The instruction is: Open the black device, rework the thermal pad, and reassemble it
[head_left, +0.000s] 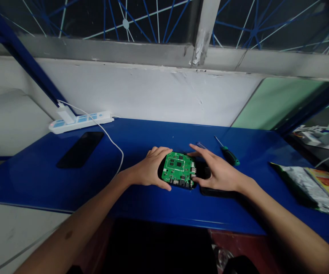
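Note:
A green circuit board (178, 167) lies in a black casing just above the blue table, its chips facing up and its ports along the right and near edges. My left hand (154, 167) grips the left side, thumb at the near edge and fingers at the far edge. On the right side, the thumb and fingers of my right hand (216, 169) hold the port edge. Partly hidden under my right hand is a black object (218, 192) on the table. A green-handled screwdriver (229, 155) lies just beyond that hand.
The blue table (141, 133) carries a black phone (80, 149) and a white power strip (81, 121) with a plug and cable at the left. A foil packet (310, 186) lies at the right. A wall stands behind.

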`<move>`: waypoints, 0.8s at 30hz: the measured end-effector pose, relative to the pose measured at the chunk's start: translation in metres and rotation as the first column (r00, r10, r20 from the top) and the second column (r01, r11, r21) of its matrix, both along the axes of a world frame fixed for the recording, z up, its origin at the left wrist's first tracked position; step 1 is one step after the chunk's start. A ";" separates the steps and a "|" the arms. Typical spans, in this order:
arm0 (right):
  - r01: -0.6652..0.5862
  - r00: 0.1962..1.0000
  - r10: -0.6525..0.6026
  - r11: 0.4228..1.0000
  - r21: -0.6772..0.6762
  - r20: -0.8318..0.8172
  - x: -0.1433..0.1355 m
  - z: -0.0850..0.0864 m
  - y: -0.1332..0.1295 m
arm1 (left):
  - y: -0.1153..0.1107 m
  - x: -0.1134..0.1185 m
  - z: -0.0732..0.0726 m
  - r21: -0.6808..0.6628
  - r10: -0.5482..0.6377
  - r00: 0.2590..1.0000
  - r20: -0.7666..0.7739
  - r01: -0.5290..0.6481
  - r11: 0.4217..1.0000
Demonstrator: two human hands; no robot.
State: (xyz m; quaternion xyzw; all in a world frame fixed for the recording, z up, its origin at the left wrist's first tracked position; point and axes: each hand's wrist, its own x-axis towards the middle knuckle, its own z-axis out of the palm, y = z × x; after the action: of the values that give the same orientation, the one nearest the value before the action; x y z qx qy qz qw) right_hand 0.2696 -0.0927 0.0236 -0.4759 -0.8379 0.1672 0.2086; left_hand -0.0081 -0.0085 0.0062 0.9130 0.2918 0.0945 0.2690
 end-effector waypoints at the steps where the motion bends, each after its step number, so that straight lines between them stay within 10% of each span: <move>1: -0.005 1.000 0.005 1.000 0.000 0.001 0.000 0.000 0.000 | 0.000 0.000 0.001 0.005 0.001 1.000 0.003 -0.001 1.000; 24: -0.011 0.996 0.010 1.000 0.013 0.088 -0.001 0.002 0.001 | 0.000 -0.002 0.003 0.023 -0.005 1.000 0.019 0.005 1.000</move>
State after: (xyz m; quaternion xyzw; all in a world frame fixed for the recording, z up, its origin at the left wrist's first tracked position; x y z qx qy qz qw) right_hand 0.2685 -0.0914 0.0252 -0.4768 -0.8500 0.1414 0.1737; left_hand -0.0101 -0.0083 0.0093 0.9158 0.2857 0.1060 0.2615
